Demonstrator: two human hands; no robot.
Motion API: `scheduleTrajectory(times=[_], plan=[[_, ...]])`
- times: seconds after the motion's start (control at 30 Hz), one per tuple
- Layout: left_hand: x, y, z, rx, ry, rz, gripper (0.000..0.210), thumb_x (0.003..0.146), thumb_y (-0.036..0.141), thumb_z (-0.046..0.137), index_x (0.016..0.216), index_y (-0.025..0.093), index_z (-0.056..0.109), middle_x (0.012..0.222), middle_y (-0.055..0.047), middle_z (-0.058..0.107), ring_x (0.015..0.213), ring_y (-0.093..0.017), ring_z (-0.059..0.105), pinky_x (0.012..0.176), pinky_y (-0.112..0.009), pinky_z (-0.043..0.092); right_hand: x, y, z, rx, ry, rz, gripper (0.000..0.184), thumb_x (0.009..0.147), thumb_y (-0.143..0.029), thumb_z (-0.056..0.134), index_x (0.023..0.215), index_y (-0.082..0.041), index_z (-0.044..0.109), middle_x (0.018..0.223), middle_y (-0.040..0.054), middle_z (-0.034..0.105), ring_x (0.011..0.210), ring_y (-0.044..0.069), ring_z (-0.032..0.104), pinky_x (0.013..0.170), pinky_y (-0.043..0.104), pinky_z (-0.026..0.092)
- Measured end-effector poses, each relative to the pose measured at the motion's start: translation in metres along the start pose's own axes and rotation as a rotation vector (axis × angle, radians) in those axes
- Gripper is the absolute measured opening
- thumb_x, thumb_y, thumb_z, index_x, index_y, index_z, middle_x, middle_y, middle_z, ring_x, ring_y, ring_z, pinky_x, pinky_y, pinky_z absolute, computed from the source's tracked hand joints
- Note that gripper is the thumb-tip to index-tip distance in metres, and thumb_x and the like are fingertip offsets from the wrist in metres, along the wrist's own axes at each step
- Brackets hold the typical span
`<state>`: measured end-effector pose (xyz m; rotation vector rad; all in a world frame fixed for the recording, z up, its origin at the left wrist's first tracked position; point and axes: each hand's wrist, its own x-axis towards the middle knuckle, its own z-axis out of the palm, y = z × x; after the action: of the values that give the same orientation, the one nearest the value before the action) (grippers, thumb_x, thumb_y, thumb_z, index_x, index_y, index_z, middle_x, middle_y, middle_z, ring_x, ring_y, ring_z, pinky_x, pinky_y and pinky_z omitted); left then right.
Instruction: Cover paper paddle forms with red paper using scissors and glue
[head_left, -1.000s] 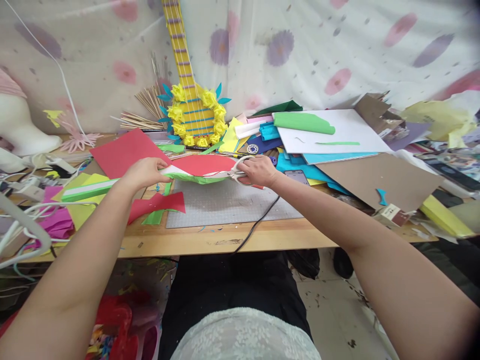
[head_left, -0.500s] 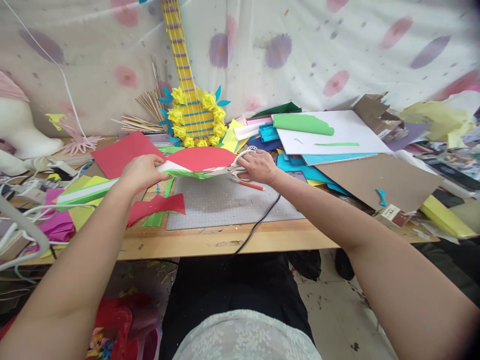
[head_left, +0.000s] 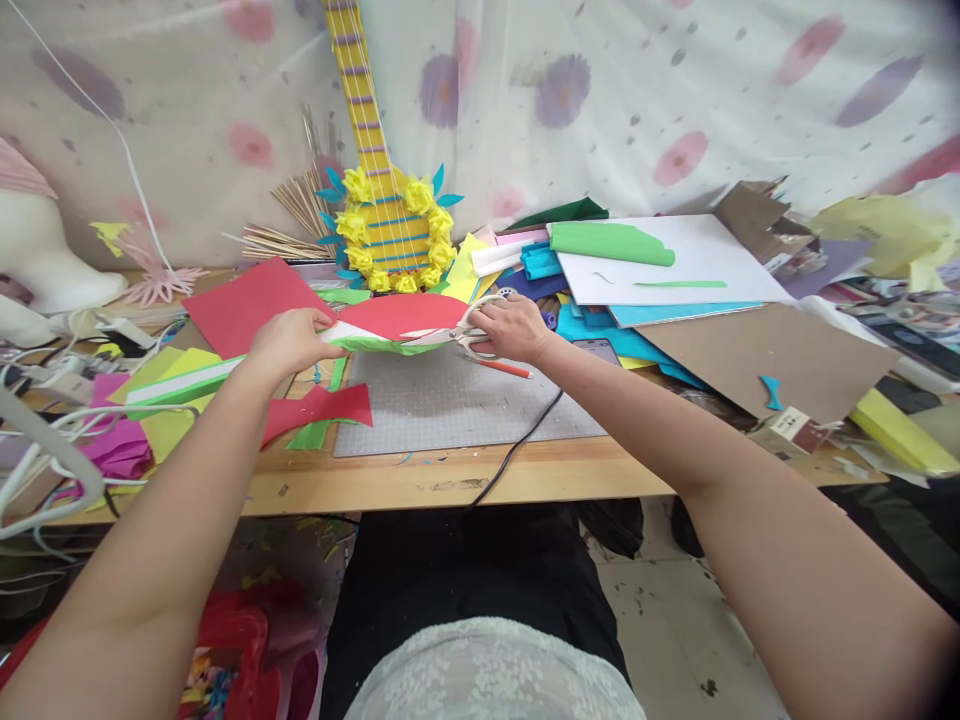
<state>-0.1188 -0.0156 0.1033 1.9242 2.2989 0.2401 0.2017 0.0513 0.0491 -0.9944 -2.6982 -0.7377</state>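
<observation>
My left hand (head_left: 292,343) pinches a paper cutout (head_left: 405,312) with a red rounded face, a white band and a green edge, holding it above the grey cutting mat (head_left: 442,405). A long white strip with green borders (head_left: 187,385) stretches leftward behind my left wrist and seems part of the same piece. My right hand (head_left: 510,328) has its fingers in the handles of pale scissors (head_left: 454,336). Their blades point left along the cutout's green edge and are slightly apart. An orange pencil-like stick (head_left: 507,370) rests on the mat under my right hand.
A yellow paper guitar with flowers (head_left: 394,230) leans against the back curtain. Red paper scraps (head_left: 322,408) and a red sheet (head_left: 255,300) lie leftward. Rolled green paper (head_left: 611,243) sits on a white board (head_left: 675,270); brown cardboard (head_left: 772,360) is at right. A black cable (head_left: 517,455) crosses the front edge.
The scissors have shifted slightly left along the cutout's edge, and their blades have opened a little. My left hand keeps its grip. The whole view has shifted slightly.
</observation>
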Motion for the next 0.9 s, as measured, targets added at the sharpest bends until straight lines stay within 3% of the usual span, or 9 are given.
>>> scheduleTrajectory(times=[0.27, 0.9], plan=[[-0.0013, 0.0040, 0.0017, 0.028, -0.015, -0.019, 0.057, 0.061, 0.045, 0.068, 0.114, 0.023, 0.064, 0.123, -0.006, 0.065, 0.114, -0.030, 0.059, 0.088, -0.034, 0.047, -0.0007, 0.0003, 0.0011, 0.030, 0.016, -0.009, 0.037, 0.091, -0.042, 0.043, 0.107, -0.014, 0.062, 0.086, 0.0112, 0.068, 0.081, 0.023, 0.056, 0.067, 0.032, 0.022], [-0.0009, 0.0083, 0.0074, 0.044, 0.026, -0.044, 0.050, 0.063, 0.037, 0.071, 0.110, 0.023, 0.066, 0.120, -0.006, 0.067, 0.111, -0.031, 0.061, 0.086, -0.036, 0.048, 0.0040, -0.0046, -0.0009, 0.008, -0.018, 0.004, 0.038, 0.090, -0.038, 0.045, 0.114, -0.013, 0.059, 0.091, 0.0124, 0.067, 0.085, 0.025, 0.056, 0.067, 0.033, 0.021]])
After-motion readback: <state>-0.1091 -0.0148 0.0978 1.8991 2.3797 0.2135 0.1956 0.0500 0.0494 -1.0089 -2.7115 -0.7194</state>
